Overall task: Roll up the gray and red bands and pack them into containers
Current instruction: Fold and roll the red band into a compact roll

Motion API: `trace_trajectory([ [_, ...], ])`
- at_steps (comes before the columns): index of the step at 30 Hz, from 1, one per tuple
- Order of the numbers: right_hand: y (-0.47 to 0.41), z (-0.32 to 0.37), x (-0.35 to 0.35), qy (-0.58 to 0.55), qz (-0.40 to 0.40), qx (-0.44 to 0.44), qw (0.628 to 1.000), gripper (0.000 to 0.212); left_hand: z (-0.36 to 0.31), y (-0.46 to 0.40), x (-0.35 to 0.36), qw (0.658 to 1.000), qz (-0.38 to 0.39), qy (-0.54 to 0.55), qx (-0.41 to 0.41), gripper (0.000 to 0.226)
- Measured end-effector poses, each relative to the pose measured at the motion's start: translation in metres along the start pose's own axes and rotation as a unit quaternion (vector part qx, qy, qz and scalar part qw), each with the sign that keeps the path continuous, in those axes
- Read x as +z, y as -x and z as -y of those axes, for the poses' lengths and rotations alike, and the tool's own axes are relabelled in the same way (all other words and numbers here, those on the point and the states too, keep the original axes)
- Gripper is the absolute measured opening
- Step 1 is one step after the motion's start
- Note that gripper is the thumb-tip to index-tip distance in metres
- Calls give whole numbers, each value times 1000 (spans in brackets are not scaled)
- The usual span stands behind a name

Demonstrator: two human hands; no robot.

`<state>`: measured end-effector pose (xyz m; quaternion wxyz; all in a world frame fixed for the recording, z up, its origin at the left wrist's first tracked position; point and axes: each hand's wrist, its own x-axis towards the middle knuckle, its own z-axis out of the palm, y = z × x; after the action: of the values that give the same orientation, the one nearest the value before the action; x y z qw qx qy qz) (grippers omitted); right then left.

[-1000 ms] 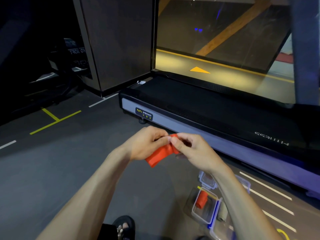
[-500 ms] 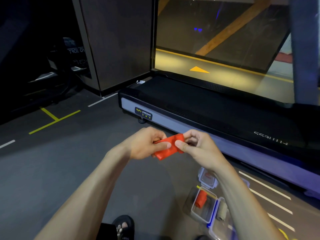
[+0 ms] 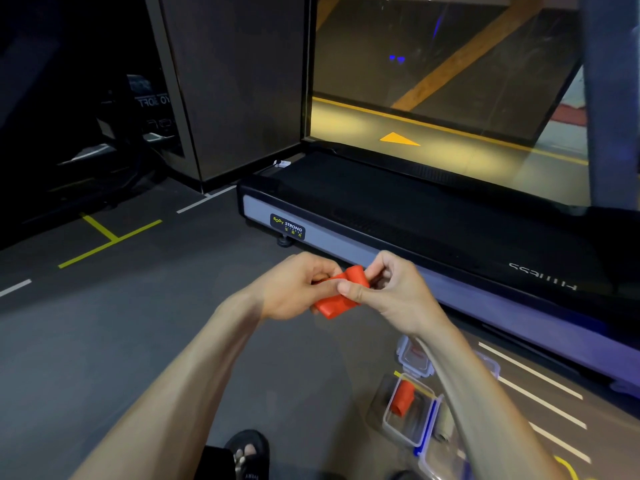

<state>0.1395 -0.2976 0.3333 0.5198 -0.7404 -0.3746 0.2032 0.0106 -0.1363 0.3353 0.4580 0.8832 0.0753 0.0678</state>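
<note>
- near bottom: sandalled foot (image 3: 247, 455) on the dark gym floor (image 3: 104, 341).
- near right, on the floor: clear plastic lock-lid container (image 3: 410, 415) holding a rolled red band (image 3: 401, 403); another clear container (image 3: 415, 356) just beyond it, contents unclear; right forearm hides part of this group.
- mid, held in the air: red stretchy band (image 3: 341, 294), partly rolled, sits between both hands with a loose end hanging below.
- left hand (image 3: 294, 289) clenched on the band's left part, thumb pressing on top.
- right hand (image 3: 388, 289) pinching the roll's right end with thumb and curled fingers.
- risk: roll looks loose, so easing the pinch likely lets it spring open; uneven winding may leave it too fat for the container.
- risk: no gray band clearly seen; maybe hidden by the arm.
- far: black treadmill deck with a gray side rail (image 3: 381, 216), a mirror wall behind it.
</note>
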Motion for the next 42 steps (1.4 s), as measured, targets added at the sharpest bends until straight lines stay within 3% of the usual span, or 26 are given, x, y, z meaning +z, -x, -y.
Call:
trace_trajectory([
  [8, 5, 1, 8, -18, 39, 13, 999, 48, 3, 0, 3, 1000, -9, 5, -7, 32],
  [13, 5, -2, 6, -3, 70, -7, 997, 13, -2, 2, 0, 997, -44, -62, -6, 24],
  [17, 7, -2, 5, -30, 40, -12, 999, 8, -5, 5, 2, 998, -48, -50, -13, 23],
  [21, 6, -2, 3, -39, 6, -2, 999, 15, -2, 3, -1, 995, -66, -79, -14, 22],
  [25, 5, -2, 2, 1, -24, -11, 1000, 29, 0, 3, 0, 999, -27, -21, -12, 14],
  [35, 3, -2, 8, 32, -17, -14, 999, 63, -20, 3, 7, 996, -11, 78, -33, 32],
  [38, 6, -1, 8, 31, 6, -14, 999, 56, -21, 4, 11, 998, -28, 29, -43, 44],
  [42, 9, 1, 9, 36, 22, -18, 999, 50, -19, 4, 14, 998, -53, 5, -45, 38],
])
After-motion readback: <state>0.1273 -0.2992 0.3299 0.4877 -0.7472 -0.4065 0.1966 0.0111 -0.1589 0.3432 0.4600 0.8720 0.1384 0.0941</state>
